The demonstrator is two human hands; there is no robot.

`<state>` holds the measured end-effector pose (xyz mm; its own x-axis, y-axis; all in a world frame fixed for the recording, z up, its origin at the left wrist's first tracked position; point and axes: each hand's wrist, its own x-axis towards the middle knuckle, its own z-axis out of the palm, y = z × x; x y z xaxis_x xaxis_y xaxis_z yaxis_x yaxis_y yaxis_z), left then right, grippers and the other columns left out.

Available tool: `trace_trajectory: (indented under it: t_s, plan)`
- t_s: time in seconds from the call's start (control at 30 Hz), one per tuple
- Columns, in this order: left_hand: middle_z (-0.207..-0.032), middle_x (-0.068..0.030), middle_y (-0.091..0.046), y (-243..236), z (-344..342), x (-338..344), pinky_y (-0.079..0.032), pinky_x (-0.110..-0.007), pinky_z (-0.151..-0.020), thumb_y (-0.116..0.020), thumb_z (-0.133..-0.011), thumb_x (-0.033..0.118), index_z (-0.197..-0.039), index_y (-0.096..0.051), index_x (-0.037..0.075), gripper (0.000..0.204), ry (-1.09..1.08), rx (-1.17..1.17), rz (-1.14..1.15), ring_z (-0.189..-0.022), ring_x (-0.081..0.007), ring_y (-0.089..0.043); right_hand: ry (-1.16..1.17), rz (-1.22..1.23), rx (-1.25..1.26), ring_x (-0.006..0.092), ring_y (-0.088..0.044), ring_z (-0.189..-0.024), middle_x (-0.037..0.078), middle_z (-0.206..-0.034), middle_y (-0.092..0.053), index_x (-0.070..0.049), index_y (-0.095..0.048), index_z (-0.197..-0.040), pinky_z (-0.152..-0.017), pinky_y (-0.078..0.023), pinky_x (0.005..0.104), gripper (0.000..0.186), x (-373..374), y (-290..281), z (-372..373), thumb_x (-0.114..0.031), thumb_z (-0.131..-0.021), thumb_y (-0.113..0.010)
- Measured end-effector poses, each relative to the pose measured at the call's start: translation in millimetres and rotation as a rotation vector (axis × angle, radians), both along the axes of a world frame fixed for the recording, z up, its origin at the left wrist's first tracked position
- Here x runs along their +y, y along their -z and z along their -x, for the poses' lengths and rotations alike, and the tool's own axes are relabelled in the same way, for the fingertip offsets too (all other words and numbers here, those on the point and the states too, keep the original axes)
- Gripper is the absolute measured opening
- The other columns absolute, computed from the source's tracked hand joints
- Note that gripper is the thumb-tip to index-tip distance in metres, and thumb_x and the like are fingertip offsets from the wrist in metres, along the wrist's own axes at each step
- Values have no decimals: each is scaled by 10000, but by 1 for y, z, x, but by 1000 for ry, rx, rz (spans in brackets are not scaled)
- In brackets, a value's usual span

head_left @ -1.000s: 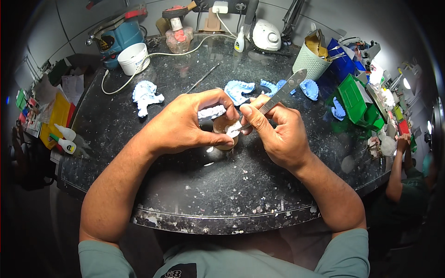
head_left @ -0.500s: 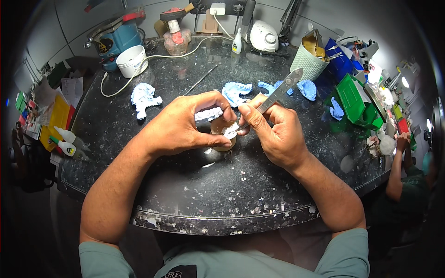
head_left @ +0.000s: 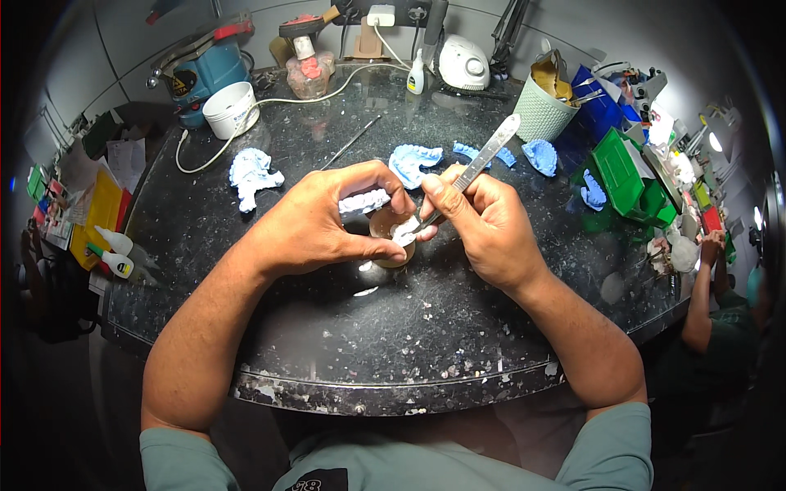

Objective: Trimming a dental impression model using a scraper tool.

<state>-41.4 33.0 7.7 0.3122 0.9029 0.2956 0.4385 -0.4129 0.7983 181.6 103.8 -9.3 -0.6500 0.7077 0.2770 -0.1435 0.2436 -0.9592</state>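
one held tool [head_left: 489,152], three white bottles [head_left: 415,75]

Fisheye head view, looking down from above, fairly near; facing forward across the black worktop [head_left: 327,327]

Dental workshop or lab: white-flecked black workbench [head_left: 327,335]; pale tooth-row cast [head_left: 363,203]; blue arch-shaped moulds [head_left: 403,163]; blue bench machine [head_left: 221,72]; green bin [head_left: 620,169].

Steel knife [head_left: 491,149] slanting down leftward to a beige cast [head_left: 387,227]
The cast looks rounded, white patch on top; a pale, toothed mold [head_left: 364,202] sits just left.
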Motion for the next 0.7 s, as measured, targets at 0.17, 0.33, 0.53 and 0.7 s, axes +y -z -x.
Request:
trace_trajectory:
  t_s: [0.17, 0.33, 0.53, 0.7]
  plan:
    - [-1118, -57, -717, -1, -2, 0, -496, -329, -1009, -947, -728, 204, -1045, -653, 46, 460, 6, -2, -7, -1099, -153, -664, -16, 39, 2, 95, -668, -783, 39, -899, -694, 13, -674, -963, -710, -557, 252, 263, 2, -2, -2, -205, -1079, -583]
    - [-1149, -56, -694, 1, -4, 4, -450, -353, -1041, -878, -802, 169, -1043, -673, 58, 335, -145, 80, -432, -1169, -204, -596, 84, -21, 134, 71, -609, -744, 26, -888, -641, 0, -658, -983, -678, -525, 229, 253, 7, -13, -5, -205, -1091, -556]
    - [-1219, -71, -662, -7, 3, -5, -421, -343, -1017, -652, -933, 83, -1185, -688, 38, 260, -217, 11, -363, -1081, -198, -573, -18, -9, 327, 89, -627, -760, 58, -926, -697, -9, -695, -993, -739, -540, 254, 324, 8, -20, -10, -275, -1097, -541]
    - [-1302, -114, -662, -5, -11, -5, -443, -324, -1073, -605, -1005, 19, -1440, -563, 24, 438, -227, -34, -264, -1223, -183, -604, -17, -145, 361, 210, -723, -1000, 157, -1137, -733, 31, -704, -1143, -913, -572, 315, 321, 1, -21, -10, -251, -1083, -563]
